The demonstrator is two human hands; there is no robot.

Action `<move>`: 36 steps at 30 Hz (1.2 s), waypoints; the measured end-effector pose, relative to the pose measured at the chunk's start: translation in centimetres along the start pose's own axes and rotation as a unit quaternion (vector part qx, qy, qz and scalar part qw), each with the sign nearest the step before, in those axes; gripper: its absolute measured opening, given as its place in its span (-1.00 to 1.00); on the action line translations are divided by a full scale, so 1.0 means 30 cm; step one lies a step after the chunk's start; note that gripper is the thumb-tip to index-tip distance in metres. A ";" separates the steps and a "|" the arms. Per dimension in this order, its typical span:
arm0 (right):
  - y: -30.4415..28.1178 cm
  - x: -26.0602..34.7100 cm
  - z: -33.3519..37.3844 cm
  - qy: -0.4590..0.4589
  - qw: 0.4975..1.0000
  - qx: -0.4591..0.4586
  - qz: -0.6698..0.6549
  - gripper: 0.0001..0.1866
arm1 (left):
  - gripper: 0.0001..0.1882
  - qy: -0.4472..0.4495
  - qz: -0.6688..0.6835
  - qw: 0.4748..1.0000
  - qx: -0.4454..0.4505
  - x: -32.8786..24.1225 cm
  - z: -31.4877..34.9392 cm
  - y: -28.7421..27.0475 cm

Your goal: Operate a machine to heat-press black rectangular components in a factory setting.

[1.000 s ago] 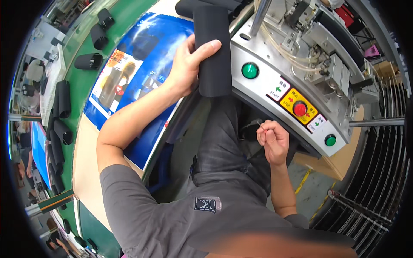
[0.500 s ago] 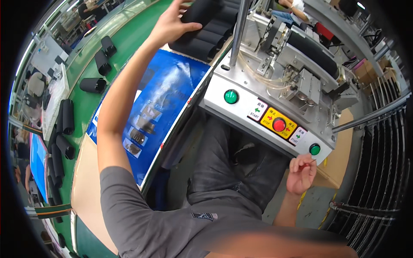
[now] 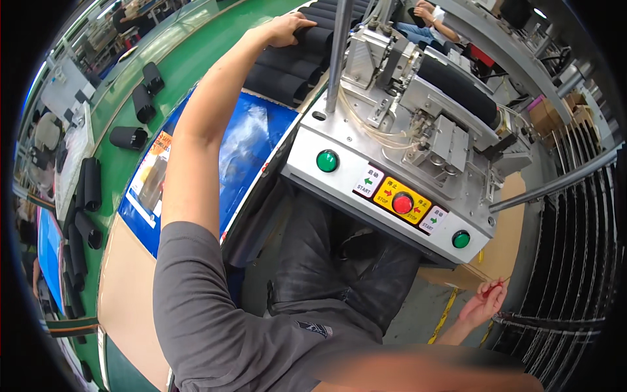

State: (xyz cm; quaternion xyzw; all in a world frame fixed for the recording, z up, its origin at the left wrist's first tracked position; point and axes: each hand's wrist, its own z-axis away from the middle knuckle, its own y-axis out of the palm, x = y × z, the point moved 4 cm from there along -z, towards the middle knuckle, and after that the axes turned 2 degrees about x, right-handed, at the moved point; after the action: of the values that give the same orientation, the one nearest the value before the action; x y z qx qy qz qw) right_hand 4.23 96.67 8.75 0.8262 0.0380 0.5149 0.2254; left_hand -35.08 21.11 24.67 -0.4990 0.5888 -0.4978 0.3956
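At the far end of the blue printed sheet, my left hand (image 3: 289, 30) is on a black tube (image 3: 315, 40) lying in a row of similar dark tubes. Its fingers bend over the tube, their tips partly out of sight. My right hand (image 3: 483, 302) is low on the right, off the machine's front corner, with its fingers curled together. Something thin seems to stick out past its fingertips, too small to name. Before me stands a metal machine (image 3: 307, 147) with green buttons (image 3: 328, 161) and a red button (image 3: 403, 203). A black tube (image 3: 457, 91) sits on its upper part.
The blue printed sheet (image 3: 251, 140) covers part of the bench at left. Several black tubes (image 3: 91, 184) lie on the green surface (image 3: 121, 176) beyond. A metal post (image 3: 340, 59) rises by the machine. Wire racking (image 3: 562, 261) stands at right. Another person (image 3: 437, 23) sits behind the machine.
My left hand has brought the black tube down from a raised position into the row. My right hand has moved away from the right green button, outward and down. The view has shifted.
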 end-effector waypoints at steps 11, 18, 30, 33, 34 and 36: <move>-0.328 -0.189 -0.395 -0.022 0.880 -0.146 0.452 -0.82 | -0.34 0.081 0.060 0.993 -0.060 0.242 0.230 0.091; -0.580 -0.358 -0.513 -0.003 0.728 -0.130 0.673 -0.84 | -0.48 -0.488 -0.231 0.842 -0.003 0.947 0.882 0.050; -0.529 -0.341 -0.486 -0.022 0.753 -0.155 0.639 -0.77 | -0.55 -0.486 -0.286 0.823 0.070 1.121 0.931 0.131; -0.525 -0.314 -0.473 -0.021 0.766 -0.168 0.620 -0.74 | -0.58 -0.464 -0.314 0.828 -0.001 1.085 0.902 0.075; -0.535 -0.288 -0.444 -0.018 0.769 -0.180 0.613 -0.73 | -0.55 -0.449 -0.256 0.854 -0.056 1.043 0.848 0.032; -0.475 -0.218 -0.392 -0.048 0.778 -0.205 0.591 -0.71 | -0.48 -0.415 -0.141 0.884 -0.162 0.941 0.808 -0.090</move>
State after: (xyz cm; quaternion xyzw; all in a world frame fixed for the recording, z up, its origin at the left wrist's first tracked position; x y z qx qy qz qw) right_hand -6.60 111.41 1.77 0.6440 -0.5755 0.5022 0.0425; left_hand -16.56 -11.25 23.55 -0.7947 0.3664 -0.1934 0.4437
